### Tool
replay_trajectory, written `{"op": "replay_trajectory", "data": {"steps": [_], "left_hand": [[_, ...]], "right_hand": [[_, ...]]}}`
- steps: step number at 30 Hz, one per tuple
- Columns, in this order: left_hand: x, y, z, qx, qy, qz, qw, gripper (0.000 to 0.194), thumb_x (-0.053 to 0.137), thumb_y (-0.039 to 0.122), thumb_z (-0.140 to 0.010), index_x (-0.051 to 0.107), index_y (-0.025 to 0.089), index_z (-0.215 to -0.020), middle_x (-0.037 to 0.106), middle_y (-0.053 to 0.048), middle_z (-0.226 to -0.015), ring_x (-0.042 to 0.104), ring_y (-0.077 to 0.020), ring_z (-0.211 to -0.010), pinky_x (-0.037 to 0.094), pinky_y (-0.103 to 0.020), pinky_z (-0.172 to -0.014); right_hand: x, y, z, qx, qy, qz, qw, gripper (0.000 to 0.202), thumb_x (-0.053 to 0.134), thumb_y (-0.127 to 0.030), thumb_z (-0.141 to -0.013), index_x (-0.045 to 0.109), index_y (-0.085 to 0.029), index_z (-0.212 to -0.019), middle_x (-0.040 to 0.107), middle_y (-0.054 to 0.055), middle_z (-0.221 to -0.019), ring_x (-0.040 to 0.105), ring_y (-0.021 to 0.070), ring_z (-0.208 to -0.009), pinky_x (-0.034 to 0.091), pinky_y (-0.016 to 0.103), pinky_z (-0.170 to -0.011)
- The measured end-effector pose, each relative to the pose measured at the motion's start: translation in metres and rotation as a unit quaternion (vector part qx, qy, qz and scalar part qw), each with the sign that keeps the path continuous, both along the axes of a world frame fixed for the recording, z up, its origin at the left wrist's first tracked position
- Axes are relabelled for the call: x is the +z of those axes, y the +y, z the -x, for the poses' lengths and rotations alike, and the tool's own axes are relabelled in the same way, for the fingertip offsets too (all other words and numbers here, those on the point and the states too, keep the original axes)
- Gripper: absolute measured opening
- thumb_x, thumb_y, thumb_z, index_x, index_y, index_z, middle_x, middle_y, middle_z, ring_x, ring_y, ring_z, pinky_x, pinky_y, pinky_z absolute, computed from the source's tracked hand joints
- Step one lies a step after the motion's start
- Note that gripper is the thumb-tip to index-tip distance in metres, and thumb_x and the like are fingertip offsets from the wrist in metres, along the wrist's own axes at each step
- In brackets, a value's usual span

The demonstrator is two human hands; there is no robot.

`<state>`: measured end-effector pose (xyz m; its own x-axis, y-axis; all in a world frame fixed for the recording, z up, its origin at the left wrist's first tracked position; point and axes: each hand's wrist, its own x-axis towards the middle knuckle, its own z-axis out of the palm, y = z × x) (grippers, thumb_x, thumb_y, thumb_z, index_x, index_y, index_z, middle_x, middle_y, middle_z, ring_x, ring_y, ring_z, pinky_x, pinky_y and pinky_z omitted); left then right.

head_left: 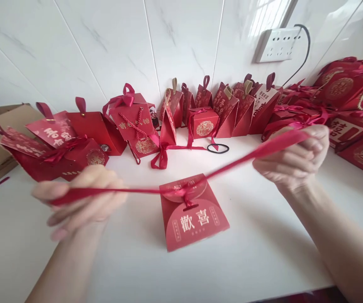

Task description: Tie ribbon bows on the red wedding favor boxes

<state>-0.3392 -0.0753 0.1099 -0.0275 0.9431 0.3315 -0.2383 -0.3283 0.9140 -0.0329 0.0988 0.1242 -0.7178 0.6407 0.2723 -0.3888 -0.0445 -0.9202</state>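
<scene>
A small red gift box [197,219] with pale Chinese characters stands on the white table in front of me. A red ribbon [137,191] runs through a slot in its top and crosses in a knot above the flaps. My left hand [86,198], smeared by motion, grips one ribbon end out to the left. My right hand [295,160] is closed on the other end, higher and to the right. Both ribbon lengths are stretched nearly straight from the knot. Neither hand touches the box itself.
Several red gift boxes [231,109] line the tiled wall. Larger red boxes [342,90] are piled at the right. Brown cardboard [7,134] lies at the left. A black elastic loop [218,148] rests behind the box. A white power strip [277,44] is on the wall.
</scene>
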Motion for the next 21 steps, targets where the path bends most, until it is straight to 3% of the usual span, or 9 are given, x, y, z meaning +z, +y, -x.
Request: {"op": "replay_trajectory", "data": {"steps": [2, 4, 7, 10, 13, 16, 18, 21], "left_hand": [[0.0, 0.0, 0.012, 0.151, -0.031, -0.061, 0.986, 0.068, 0.076, 0.052, -0.06, 0.023, 0.017, -0.037, -0.014, 0.012, -0.022, -0.013, -0.0008, -0.022, 0.008, -0.02, -0.022], [0.0, 0.001, 0.015, 0.258, -0.038, -0.046, 0.964, 0.069, 0.07, 0.053, -0.067, 0.018, 0.015, -0.042, -0.014, 0.009, -0.03, -0.014, -0.0032, -0.032, 0.011, -0.021, -0.028], [0.005, 0.006, 0.006, 0.351, -0.045, -0.019, 0.935, 0.056, 0.056, 0.048, -0.075, 0.018, 0.018, -0.047, -0.001, 0.006, -0.04, -0.004, -0.0076, -0.041, 0.013, -0.024, -0.035], [0.012, 0.012, -0.008, 0.379, -0.091, -0.008, 0.921, 0.039, 0.046, 0.041, -0.079, 0.032, 0.02, -0.05, 0.01, 0.005, -0.046, 0.007, -0.0081, -0.041, 0.014, -0.024, -0.037], [0.012, 0.017, -0.017, 0.346, -0.102, 0.026, 0.932, 0.031, 0.051, 0.039, -0.079, 0.045, 0.021, -0.055, 0.02, 0.006, -0.043, 0.022, -0.0067, -0.038, 0.02, -0.021, -0.036], [0.002, 0.022, -0.025, 0.203, 0.03, 0.109, 0.973, 0.03, 0.064, 0.046, -0.073, 0.057, 0.02, -0.06, 0.042, 0.004, -0.045, 0.045, -0.0108, -0.044, 0.039, -0.023, -0.044], [-0.005, 0.023, -0.031, 0.079, 0.139, 0.187, 0.969, 0.035, 0.07, 0.052, -0.068, 0.062, 0.018, -0.067, 0.058, -0.002, -0.06, 0.056, -0.0164, -0.057, 0.048, -0.028, -0.055], [-0.008, 0.022, -0.038, -0.037, 0.226, 0.271, 0.935, 0.039, 0.077, 0.049, -0.061, 0.065, 0.017, -0.081, 0.066, -0.007, -0.08, 0.062, -0.0218, -0.071, 0.051, -0.03, -0.059]], "right_hand": [[0.003, 0.004, 0.002, -0.125, 0.05, -0.038, 0.99, 0.026, -0.017, -0.026, -0.074, -0.013, -0.02, -0.049, -0.018, -0.009, -0.038, -0.027, -0.0054, -0.027, -0.014, 0.009, -0.039], [0.004, 0.007, 0.004, -0.141, 0.054, -0.051, 0.987, 0.025, -0.018, -0.028, -0.075, -0.014, -0.02, -0.051, -0.017, -0.008, -0.039, -0.024, -0.0059, -0.026, -0.015, 0.009, -0.04], [0.003, 0.008, 0.005, -0.132, 0.096, 0.004, 0.987, 0.045, 0.006, -0.041, -0.089, -0.005, -0.017, -0.052, -0.005, -0.009, -0.036, -0.008, -0.0076, -0.026, -0.008, 0.008, -0.041], [0.002, 0.011, 0.003, -0.166, 0.144, 0.082, 0.972, 0.05, 0.029, -0.044, -0.088, 0.016, -0.016, -0.048, 0.016, -0.01, -0.039, 0.009, -0.0043, -0.032, 0.002, 0.01, -0.039], [-0.001, 0.013, 0.003, -0.191, 0.117, 0.072, 0.972, 0.038, 0.041, -0.042, -0.085, 0.041, -0.02, -0.054, 0.025, -0.008, -0.048, 0.021, 0.0019, -0.037, 0.015, 0.012, -0.033], [-0.009, 0.005, 0.014, -0.153, 0.024, -0.018, 0.988, 0.028, 0.058, -0.043, -0.079, 0.055, -0.021, -0.061, 0.043, -0.003, -0.059, 0.043, 0.009, -0.049, 0.031, 0.017, -0.034], [-0.017, -0.007, 0.024, -0.109, -0.049, -0.145, 0.982, 0.022, 0.067, -0.042, -0.076, 0.061, -0.021, -0.07, 0.057, 0.003, -0.078, 0.057, 0.0162, -0.071, 0.049, 0.025, -0.051], [-0.028, -0.023, 0.036, -0.022, -0.155, -0.317, 0.935, 0.019, 0.07, -0.037, -0.078, 0.062, -0.021, -0.084, 0.058, 0.007, -0.098, 0.058, 0.0205, -0.091, 0.052, 0.037, -0.08]]}}
